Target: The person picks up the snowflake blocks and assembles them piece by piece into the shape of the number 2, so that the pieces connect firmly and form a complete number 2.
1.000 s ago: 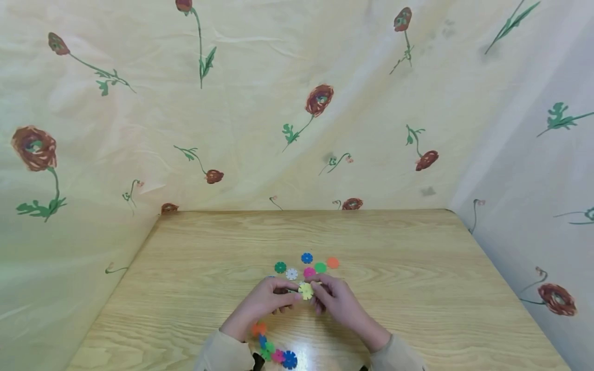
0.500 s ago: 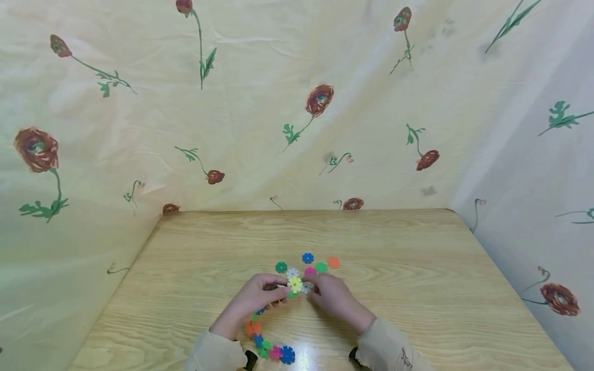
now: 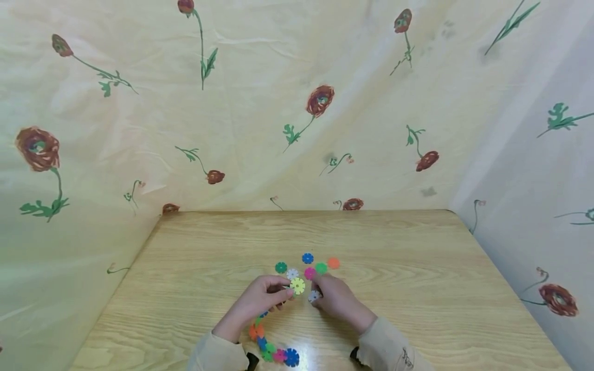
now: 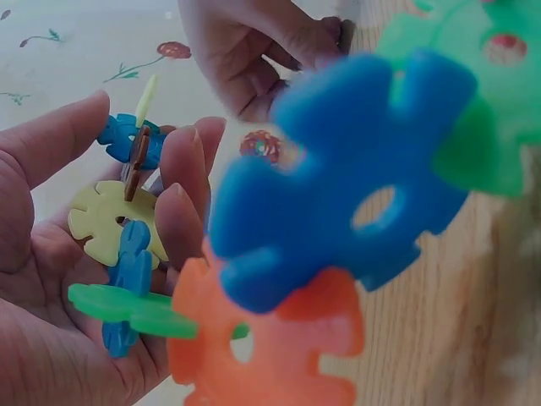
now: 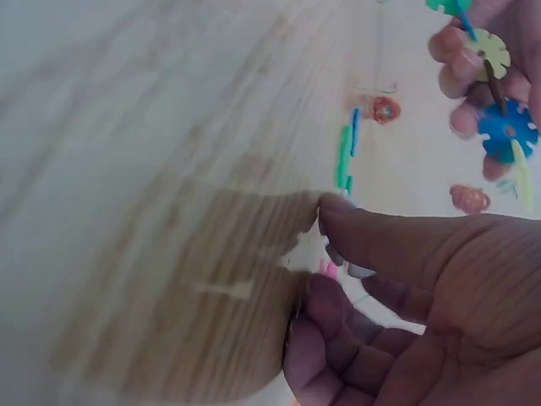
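My left hand (image 3: 262, 298) holds a chain of slotted flower-shaped plastic discs, its fingers curled around the upper part. At the chain's top end a pale yellow disc (image 3: 297, 286) stands out past the fingertips. In the left wrist view, a blue disc (image 4: 135, 139), a brown disc (image 4: 133, 165), another yellow disc (image 4: 106, 222), a green disc (image 4: 127, 309) and an orange disc (image 4: 262, 355) interlock by their slots. The chain's lower end, with a dark blue disc (image 3: 291, 357), reaches down near my body. My right hand (image 3: 341, 300) pinches a whitish disc (image 3: 314, 296), apart from the chain.
Loose discs lie on the wooden table (image 3: 209, 257) just beyond my hands: dark green (image 3: 280, 267), white (image 3: 292, 273), blue (image 3: 308, 258), pink (image 3: 310, 273), light green (image 3: 321, 268) and orange (image 3: 333, 263). Flowered cloth (image 3: 250, 103) hangs around the table's back and sides.
My hands were close together at the yellow disc. The right hand has drawn slightly right with the whitish disc, opening a gap. The left hand and chain shifted a little left.
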`<state>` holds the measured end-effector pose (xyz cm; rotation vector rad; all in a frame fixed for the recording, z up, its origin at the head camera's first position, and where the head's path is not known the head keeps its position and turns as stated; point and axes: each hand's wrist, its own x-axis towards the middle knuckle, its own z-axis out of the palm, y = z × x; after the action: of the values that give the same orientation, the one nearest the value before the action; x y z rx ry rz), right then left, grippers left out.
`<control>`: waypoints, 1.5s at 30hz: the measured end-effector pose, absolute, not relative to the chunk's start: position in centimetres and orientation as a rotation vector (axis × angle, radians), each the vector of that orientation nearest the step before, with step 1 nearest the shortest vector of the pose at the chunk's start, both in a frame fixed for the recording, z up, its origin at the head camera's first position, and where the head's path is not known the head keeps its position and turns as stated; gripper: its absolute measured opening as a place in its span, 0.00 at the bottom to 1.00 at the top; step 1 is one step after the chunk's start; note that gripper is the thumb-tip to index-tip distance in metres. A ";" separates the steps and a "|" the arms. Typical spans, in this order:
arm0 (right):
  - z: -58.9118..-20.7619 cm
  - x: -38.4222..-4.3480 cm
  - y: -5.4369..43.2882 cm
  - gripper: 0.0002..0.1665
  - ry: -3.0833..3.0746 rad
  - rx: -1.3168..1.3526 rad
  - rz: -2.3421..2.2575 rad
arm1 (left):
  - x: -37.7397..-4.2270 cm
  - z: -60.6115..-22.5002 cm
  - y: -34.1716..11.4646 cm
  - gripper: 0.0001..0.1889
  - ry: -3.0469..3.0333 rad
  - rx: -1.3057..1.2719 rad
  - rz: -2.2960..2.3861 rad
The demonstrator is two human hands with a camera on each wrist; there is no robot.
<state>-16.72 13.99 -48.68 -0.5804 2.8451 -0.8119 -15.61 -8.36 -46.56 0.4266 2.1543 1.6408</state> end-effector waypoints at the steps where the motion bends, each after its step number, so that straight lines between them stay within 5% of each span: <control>1: -48.7 -16.7 14.2 0.13 2.813 -0.564 -0.844 | -15.6 -46.6 -8.3 0.18 2.153 0.420 1.641; 14: -47.4 -15.8 16.5 0.06 2.526 -0.533 -1.417 | -15.1 -46.6 -7.9 0.19 2.152 0.376 1.649; 45: -47.0 -14.1 16.5 0.07 2.731 -0.855 -1.341 | -14.8 -46.8 -7.2 0.13 2.121 0.509 1.544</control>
<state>-14.05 16.54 -46.99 -0.8548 2.7312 -1.3407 -14.79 -7.17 -46.79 0.5087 2.1211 1.5436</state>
